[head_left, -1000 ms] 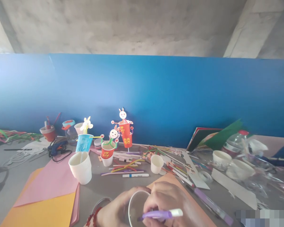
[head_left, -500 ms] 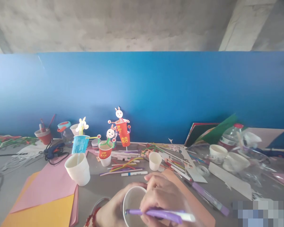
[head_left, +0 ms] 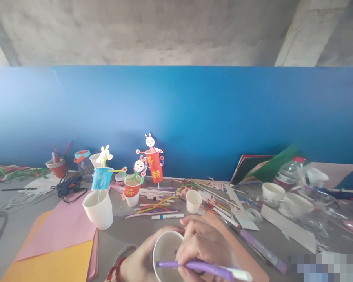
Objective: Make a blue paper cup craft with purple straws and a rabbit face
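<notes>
A white paper cup (head_left: 167,247) is held by the left hand (head_left: 139,254) at the lower middle of the view, with its open mouth turned up toward the camera. The fingers are curved around the left and far side of this cup, so the grip is as wide as the cup body. By the right hand (head_left: 207,243), a purple stick (head_left: 208,268) is pinched narrowly between the fingers, and its left end is seen across the cup mouth. At its other end a white part (head_left: 243,275) is seen (whether it is a pen or a straw cannot be told). A red bracelet (head_left: 117,269) is worn on the left wrist.

Under and beside the right hand, an orange sheet (head_left: 245,252) is laid on the grey table (head_left: 120,239). Beyond the hands, a marker (head_left: 168,216) and a small cup (head_left: 193,202) are seen. Farther left, a blue cup figure (head_left: 102,179) is stood above stacked white cups (head_left: 98,211), and a tall red figure (head_left: 153,166) is placed near the blue wall (head_left: 176,117).
</notes>
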`<state>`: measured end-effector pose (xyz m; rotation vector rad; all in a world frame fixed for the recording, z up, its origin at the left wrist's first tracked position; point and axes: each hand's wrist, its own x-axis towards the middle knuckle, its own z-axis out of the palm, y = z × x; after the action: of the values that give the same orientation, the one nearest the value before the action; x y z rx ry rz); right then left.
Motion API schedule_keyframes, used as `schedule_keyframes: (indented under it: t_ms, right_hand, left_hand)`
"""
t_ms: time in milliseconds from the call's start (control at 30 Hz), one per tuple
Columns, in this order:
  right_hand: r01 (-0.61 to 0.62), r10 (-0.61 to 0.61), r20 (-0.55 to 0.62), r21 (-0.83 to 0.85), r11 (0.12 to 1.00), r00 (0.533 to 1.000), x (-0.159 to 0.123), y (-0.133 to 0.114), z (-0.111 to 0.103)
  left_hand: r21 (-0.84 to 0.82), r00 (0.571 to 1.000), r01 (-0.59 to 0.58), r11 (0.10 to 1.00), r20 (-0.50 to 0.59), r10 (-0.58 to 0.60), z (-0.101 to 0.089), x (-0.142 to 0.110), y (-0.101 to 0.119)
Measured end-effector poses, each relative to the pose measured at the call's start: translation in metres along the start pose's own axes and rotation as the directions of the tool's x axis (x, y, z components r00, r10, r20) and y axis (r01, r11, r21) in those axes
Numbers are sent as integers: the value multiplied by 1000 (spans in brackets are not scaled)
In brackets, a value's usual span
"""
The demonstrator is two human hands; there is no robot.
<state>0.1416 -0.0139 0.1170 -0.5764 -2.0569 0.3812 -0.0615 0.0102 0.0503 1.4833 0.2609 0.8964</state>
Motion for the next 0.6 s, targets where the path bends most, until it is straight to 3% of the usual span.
schedule_keyframes:
  t_ms: [233,367,433,600]
  right_hand:
    - [-16,17,-16,34,999,1000,0,-3,4]
    - [-115,114,41,21,993,993,-3,-4,5]
    - [-141,141,11,-15,990,990,-4,-3,5]
    - [-52,52,15,-4,999,999,-5,4,6]
  left_hand:
    - [56,1000,-26,998,-1,27,-1,-1,-2]
    - [51,1000,-17,999,-2,17,-2,-2,-4]
    - [41,1000,3,999,-19,-2,-1,-2,-4]
    - [41,1000,-2,999,-4,2,1,0,-3]
